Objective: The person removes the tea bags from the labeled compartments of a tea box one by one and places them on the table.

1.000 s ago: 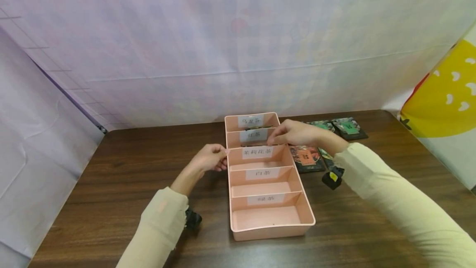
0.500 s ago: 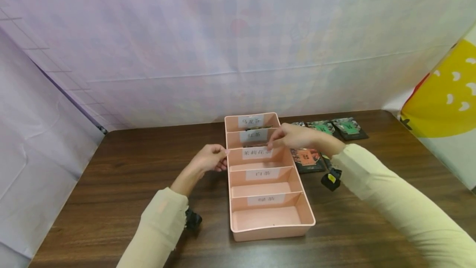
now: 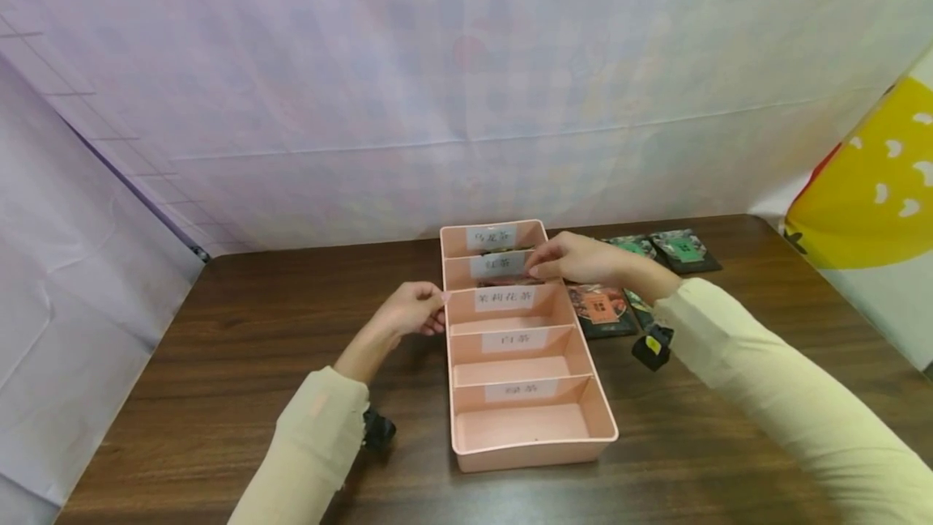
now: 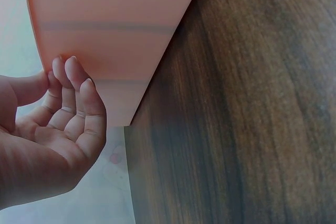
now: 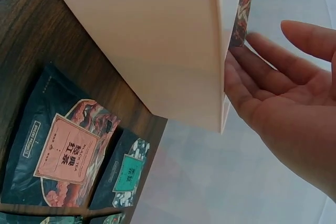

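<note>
A pink divided storage box (image 3: 535, 454) stands lengthwise on the table, with paper labels in Chinese on its compartment walls. At its left rim, my left hand (image 3: 410, 310) pinches the edge between thumb and index finger, the other fingers curled against the outer wall. My right hand (image 3: 583, 260) reaches over the right rim at the second compartment from the back. In the right wrist view a tea packet (image 5: 243, 14) sticks up above the rim there. The fingertips of that hand rest right at the packet, with the thumb standing apart. Most of the packet is hidden inside the box.
Right of the box lie a black tea packet with an orange label (image 3: 601, 311) and several dark packets, among them one with a green label (image 3: 685, 251). Behind the wooden table (image 3: 291, 330) hangs a pale cloth (image 3: 364, 104).
My right hand has lifted slightly from the compartment divider, and its fingertips sit a little higher. My left hand and the box have stayed in place.
</note>
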Motion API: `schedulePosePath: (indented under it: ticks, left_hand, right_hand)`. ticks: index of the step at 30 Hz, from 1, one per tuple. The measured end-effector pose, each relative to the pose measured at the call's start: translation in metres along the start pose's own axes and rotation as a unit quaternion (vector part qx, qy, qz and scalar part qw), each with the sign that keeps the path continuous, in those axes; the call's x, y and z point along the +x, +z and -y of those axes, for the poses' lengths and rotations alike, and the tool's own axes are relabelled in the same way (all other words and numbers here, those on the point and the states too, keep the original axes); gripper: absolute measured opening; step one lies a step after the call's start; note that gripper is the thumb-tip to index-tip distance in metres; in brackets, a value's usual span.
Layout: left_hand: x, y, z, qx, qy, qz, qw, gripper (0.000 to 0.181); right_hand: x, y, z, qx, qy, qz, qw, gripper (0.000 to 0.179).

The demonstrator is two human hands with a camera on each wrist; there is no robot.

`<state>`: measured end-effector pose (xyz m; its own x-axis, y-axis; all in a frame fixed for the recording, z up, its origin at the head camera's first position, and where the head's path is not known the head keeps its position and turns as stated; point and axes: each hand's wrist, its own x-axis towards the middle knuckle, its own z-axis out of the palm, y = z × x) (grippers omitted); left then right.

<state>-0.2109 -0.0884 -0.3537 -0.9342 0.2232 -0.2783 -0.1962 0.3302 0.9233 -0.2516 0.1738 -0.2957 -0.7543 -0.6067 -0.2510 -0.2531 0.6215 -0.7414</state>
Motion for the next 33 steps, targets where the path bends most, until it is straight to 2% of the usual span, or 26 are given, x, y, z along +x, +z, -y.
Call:
schedulePosePath:
  ticks: [9,16,26,33]
  left_hand:
    - [-0.002,-0.002,-0.002,0.004,0.001,0.006,1.0,0.023]
    - [-0.001,-0.001,-0.001,0.006,0.0,0.007,1.0,0.024]
    - [-0.001,-0.001,-0.001,0.002,0.002,0.006,1.0,0.023]
    - [-0.001,0.0,-0.001,0.001,0.001,0.005,1.0,0.022]
  right_hand:
    - [0.006,0.0,-0.004,-0.012,0.017,0.021,0.9996,0.029]
    - [0.008,0.002,-0.003,-0.028,0.035,0.016,0.9989,0.029]
    - [0.016,0.008,-0.002,-0.07,0.006,0.008,0.9975,0.025]
    - [0.015,0.007,-0.002,-0.079,-0.011,-0.017,0.9966,0.025]
